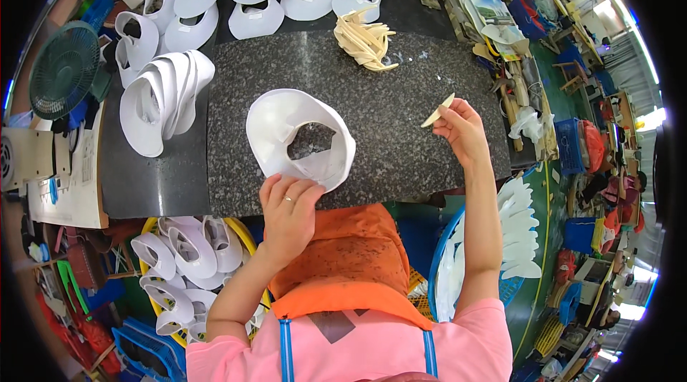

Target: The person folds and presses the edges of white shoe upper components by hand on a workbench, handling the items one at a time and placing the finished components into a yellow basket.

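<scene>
A white visor-like piece [268, 121] with a closed band lies on the speckled dark stone worktop [401, 160] in front of me. At its near edge, my left hand [290, 210] holds the rim with curled fingers; the thumb is partly hidden. Off to the right, above the worktop, my right hand [462, 128] pinches a thin cream pointed strip [435, 116] between thumb and fingers, apart from the visor. A heap of similar cream strips [363, 40] sits toward the back of the worktop.
Nested white visors [168, 99] stand at the left, with several more [257, 21] along the back. Below the worktop, a yellow basket [148, 228] holds visors, and a blue basket [509, 289] holds white flat pieces [517, 228]. A green fan [64, 71] stands far left.
</scene>
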Demonstrator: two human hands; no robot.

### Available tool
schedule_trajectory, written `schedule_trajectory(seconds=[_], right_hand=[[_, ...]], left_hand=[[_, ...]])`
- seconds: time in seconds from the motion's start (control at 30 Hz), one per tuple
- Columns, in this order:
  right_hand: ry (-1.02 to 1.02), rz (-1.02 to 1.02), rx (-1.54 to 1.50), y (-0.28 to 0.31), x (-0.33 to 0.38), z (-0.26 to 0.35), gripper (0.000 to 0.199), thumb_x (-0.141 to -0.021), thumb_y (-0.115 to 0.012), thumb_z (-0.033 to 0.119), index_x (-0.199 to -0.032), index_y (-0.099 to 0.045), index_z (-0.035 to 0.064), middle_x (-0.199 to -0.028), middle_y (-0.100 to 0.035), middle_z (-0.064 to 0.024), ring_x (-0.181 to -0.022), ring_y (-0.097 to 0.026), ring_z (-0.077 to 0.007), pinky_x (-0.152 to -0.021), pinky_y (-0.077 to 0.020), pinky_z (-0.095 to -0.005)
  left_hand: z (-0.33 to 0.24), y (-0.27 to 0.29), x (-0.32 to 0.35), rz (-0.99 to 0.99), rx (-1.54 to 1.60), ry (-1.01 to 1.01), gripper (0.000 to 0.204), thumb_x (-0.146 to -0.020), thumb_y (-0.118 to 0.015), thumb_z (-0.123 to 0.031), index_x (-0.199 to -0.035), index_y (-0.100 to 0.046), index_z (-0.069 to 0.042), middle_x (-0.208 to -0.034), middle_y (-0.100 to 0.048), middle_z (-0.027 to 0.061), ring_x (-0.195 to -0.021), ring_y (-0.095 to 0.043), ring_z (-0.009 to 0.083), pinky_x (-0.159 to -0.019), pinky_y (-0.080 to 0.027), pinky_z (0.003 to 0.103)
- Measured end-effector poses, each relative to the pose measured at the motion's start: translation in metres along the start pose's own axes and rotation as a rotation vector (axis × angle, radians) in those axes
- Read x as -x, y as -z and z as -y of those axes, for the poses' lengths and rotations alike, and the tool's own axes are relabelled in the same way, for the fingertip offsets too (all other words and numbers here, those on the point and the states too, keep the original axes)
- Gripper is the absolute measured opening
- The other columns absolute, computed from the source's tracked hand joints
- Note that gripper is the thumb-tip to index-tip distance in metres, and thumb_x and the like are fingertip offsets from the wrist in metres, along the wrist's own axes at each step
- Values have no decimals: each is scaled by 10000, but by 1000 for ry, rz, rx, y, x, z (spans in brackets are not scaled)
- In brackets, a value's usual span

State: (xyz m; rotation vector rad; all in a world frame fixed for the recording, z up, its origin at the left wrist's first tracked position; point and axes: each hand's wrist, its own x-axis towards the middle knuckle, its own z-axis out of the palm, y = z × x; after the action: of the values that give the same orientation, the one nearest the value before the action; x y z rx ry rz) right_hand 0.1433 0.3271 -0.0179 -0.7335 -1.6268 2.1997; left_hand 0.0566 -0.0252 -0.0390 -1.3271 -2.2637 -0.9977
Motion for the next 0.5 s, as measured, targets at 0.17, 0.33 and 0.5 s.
schedule_trajectory(seconds=[0.17,0.33,0.5], right_hand=[[68,-174,190,-25,11,4,129,-915,-639,51,-1029,-601,5,-872,-670,-75,-729,-675,-132,-661,-577,-260],[251,-257,428,-41,35,22,221,-913,-636,42,-1125,-627,-19,-914,-670,-64,-787,-665,-118,-737,-565,-267],[661,-361,174,-72,52,23,151,-862,-625,-42,-1012,-631,-29,-953,-674,-105,-804,-669,-218,-828,-549,-343]], left_hand=[[-20,-10,-10,30,-66,-125,312,-748,-614,-83,-1053,-677,-97,-983,-645,24,-934,-589,195,-888,-392,372],[-30,-11,-15,184,-219,-243,331,-771,-599,-146,-1080,-670,-53,-999,-635,44,-922,-589,188,-844,-388,331],[-30,-8,-14,190,-207,-255,340,-767,-603,-133,-1088,-668,-42,-1012,-636,55,-938,-593,195,-832,-399,335]])
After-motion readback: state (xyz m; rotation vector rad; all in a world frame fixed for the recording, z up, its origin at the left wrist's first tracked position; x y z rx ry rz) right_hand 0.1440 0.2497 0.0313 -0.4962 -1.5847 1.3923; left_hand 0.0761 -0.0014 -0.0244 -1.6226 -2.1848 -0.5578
